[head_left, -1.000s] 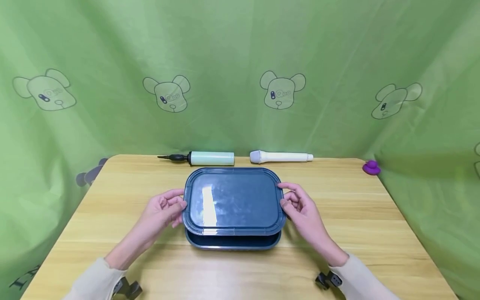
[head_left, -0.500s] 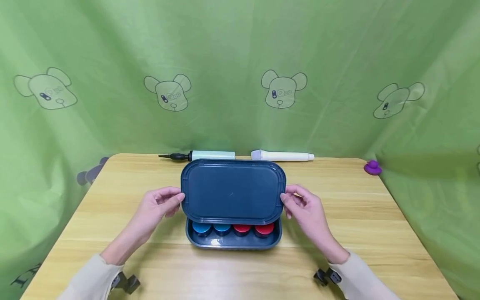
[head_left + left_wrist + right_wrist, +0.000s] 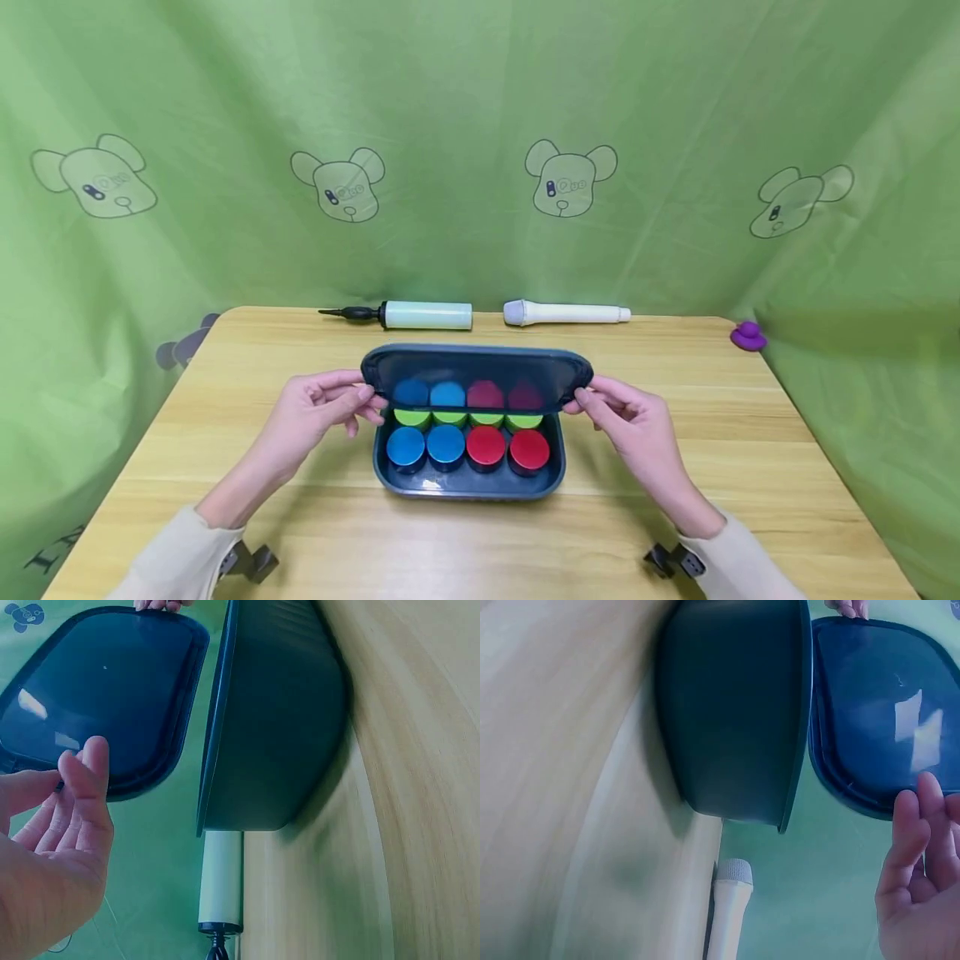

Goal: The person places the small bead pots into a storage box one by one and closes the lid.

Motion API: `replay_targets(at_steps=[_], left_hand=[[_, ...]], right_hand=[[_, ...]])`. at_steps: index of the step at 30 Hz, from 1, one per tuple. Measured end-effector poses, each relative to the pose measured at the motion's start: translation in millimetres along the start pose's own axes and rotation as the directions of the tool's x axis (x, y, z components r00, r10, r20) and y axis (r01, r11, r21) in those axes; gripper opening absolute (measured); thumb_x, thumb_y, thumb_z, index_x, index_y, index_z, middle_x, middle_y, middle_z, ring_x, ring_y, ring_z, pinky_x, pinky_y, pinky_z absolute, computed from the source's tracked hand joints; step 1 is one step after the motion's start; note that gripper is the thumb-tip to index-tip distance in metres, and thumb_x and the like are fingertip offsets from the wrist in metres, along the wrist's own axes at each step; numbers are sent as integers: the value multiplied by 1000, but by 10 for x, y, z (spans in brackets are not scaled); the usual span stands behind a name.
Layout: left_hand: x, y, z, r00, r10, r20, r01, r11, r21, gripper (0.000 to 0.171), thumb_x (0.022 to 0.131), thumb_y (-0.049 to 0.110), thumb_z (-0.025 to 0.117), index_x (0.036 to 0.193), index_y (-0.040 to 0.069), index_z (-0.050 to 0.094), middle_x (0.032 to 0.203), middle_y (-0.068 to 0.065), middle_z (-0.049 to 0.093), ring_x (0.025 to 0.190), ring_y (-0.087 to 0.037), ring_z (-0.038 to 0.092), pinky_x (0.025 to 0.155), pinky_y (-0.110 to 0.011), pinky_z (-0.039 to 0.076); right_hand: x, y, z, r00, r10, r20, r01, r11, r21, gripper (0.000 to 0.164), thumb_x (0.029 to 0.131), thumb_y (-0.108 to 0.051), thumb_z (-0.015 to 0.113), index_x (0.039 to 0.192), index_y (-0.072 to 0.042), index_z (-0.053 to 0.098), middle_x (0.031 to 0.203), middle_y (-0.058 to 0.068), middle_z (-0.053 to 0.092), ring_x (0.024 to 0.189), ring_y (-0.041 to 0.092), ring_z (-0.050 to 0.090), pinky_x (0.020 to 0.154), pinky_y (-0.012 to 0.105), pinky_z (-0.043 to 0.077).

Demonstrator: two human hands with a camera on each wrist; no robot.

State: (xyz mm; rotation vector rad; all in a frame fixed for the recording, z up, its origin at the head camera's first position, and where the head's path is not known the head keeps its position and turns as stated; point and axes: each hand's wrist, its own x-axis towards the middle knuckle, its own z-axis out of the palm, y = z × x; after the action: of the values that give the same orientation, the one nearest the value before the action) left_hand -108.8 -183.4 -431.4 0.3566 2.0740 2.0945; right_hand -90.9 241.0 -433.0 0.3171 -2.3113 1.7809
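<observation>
A dark blue lid (image 3: pixel 477 362) is held tilted steeply over the far part of a dark blue box (image 3: pixel 468 489), its glossy underside facing me. My left hand (image 3: pixel 311 417) pinches the lid's left end between thumb and fingers, and my right hand (image 3: pixel 633 425) pinches the right end. Inside the box stand round-topped pieces in rows: blue ones (image 3: pixel 406 447) at the front left, red ones (image 3: pixel 529 450) at the front right, green ones (image 3: pixel 412 418) behind, partly hidden by the lid. In both wrist views the lid is apart from the box rim.
Behind the box, along the wooden table's (image 3: pixel 262 358) back edge, lie a pale green hand pump (image 3: pixel 427 315) with a black nozzle and a white microphone (image 3: pixel 566 313). A small purple object (image 3: pixel 748 336) is at the far right corner. Green curtain (image 3: pixel 450 100) surrounds the table.
Both hands have lifted the lid off the box and tipped it from nearly flat to steep. The coloured pieces inside have come into view. The right hand has shifted slightly right.
</observation>
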Motion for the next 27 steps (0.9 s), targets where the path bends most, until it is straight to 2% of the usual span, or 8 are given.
replay_targets(at_steps=[4,8,11,15,19,22,24,27], left_hand=[[-8,-19,5,999,-24,46,25,999,-25,33,107,-1,65,138,-12,66,116,-24,78,97,-29,81,67,-30,63],[-13,-43,20,998,-62,14,62,998,-15,35,105,-4,60,139,-12,66,112,-19,79,83,-23,77,68,-31,63],[-31,-45,31,996,-85,-23,85,996,18,35,106,3,65,138,-10,67,108,-14,78,76,-18,69,74,-33,63],[-62,-73,30,995,-98,4,97,994,54,49,103,13,78,146,-4,64,115,-15,73,88,-16,71,81,-29,62],[-59,-157,37,997,-71,32,67,991,114,62,97,10,84,153,2,60,116,-18,64,94,-17,69,81,-25,59],[-40,-238,52,999,-27,41,20,983,180,65,94,5,85,153,3,59,111,-17,60,90,-17,64,78,-23,57],[-20,-293,71,998,8,55,-20,973,230,64,93,1,84,153,3,59,108,-15,59,87,-17,62,75,-23,55],[20,-361,97,995,67,71,-87,939,333,61,94,-3,81,150,3,60,103,-12,58,84,-17,59,71,-24,52]], right_hand=[[-25,43,-51,998,-45,34,43,998,42,22,106,1,70,127,5,77,99,9,82,78,10,69,65,21,54],[-49,113,-80,994,-83,78,79,995,55,25,103,9,68,127,6,75,103,8,82,85,11,74,68,19,56],[-75,159,-66,992,-87,96,86,996,21,23,106,6,65,126,3,77,106,6,81,84,14,72,71,24,59],[-106,199,10,993,-57,102,57,998,3,20,109,0,64,124,0,77,102,8,77,80,15,68,72,27,60],[-110,264,104,990,3,143,0,1000,-22,24,105,-7,75,128,-6,74,100,11,70,80,16,65,69,24,57],[-107,306,158,984,24,176,-3,993,-119,35,102,-9,78,136,-15,73,95,7,64,76,17,60,65,25,54],[-108,322,181,981,17,193,23,978,-208,43,100,-7,78,141,-18,70,90,3,61,73,17,57,63,26,53],[-110,319,212,979,-19,205,93,931,-354,52,97,-4,77,145,-20,68,84,-3,57,71,14,55,61,27,49]])
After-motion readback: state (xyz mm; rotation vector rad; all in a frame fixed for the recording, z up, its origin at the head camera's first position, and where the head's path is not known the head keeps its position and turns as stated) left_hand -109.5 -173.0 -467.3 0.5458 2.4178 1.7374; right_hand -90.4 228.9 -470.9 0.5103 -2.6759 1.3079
